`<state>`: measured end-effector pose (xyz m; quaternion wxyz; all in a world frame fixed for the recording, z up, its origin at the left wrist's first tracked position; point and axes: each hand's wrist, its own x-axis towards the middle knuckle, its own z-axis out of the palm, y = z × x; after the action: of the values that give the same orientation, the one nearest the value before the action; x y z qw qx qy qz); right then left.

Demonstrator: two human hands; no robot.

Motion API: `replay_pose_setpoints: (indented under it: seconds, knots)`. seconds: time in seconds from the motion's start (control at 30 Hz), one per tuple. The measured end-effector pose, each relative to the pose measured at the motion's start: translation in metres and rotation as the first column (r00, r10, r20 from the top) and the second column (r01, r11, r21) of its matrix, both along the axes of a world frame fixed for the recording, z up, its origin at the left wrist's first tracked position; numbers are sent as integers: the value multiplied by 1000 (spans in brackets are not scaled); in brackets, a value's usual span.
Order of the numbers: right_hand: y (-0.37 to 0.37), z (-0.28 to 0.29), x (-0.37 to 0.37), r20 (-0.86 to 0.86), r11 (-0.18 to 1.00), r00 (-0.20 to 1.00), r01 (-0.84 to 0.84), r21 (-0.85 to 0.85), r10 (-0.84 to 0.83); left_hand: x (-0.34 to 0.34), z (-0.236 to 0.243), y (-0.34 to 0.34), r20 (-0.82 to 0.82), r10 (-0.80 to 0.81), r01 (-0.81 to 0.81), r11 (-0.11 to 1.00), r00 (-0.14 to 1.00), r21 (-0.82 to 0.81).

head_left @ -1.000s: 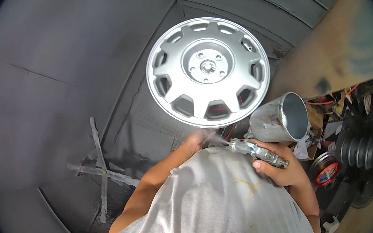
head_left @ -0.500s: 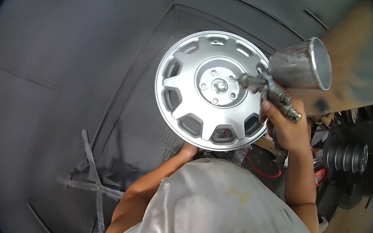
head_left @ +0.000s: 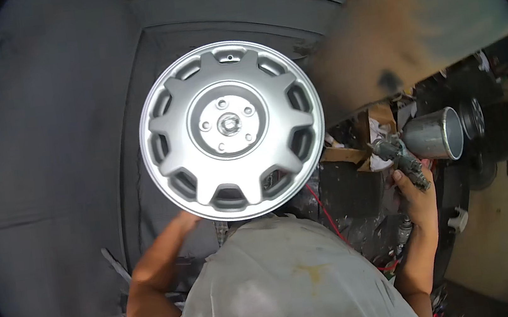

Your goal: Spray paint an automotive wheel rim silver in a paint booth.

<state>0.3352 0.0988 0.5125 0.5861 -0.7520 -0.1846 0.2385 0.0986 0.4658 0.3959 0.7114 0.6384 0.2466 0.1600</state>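
A silver alloy wheel (head_left: 293, 160) faces up in front of my chest, with bolt holes and a hub around its middle. My left hand (head_left: 187, 220) reaches to its lower left edge; the fingers are hidden beneath the rim. Out to the right, my right hand (head_left: 421, 195) is closed around a spray gun (head_left: 401, 160), thumb on its body. A metal paint cup (head_left: 429, 138) is fixed to the gun, its round end turned to the right. Gun and wheel stand well apart.
Grey booth walls (head_left: 50, 152) rise on the left and at the back. A paint-stained board (head_left: 403, 32) juts in at the upper right. Beneath it lie an open cardboard box (head_left: 382, 118) and clutter. A red hose (head_left: 326, 213) runs down beside my right side.
My right hand has drawn the spray gun away from the wheel's face, out to the right. The view has turned rightward, and the wheel now appears farther left, its spokes turned.
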Motion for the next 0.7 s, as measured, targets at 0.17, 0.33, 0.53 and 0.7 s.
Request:
replay_pose_setpoints:
  seconds: [0.17,0.33,0.53,0.7]
  knots:
    - [-60,-6,-22,-44,1000,999,27,-4,-28,-10,46,35,215,201,-206,979,956,-2]
    - [-67,-40,-26,38,993,999,9,121,-14,-18,7,50,321,348,-345,936,881,-69]
    - [-34,-47,-9,23,981,999,-33,189,29,-88,-92,91,336,425,-410,904,840,-120]
    - [-46,-72,-13,-146,909,914,-335,249,377,-190,-239,47,-376,563,-642,757,736,-123]
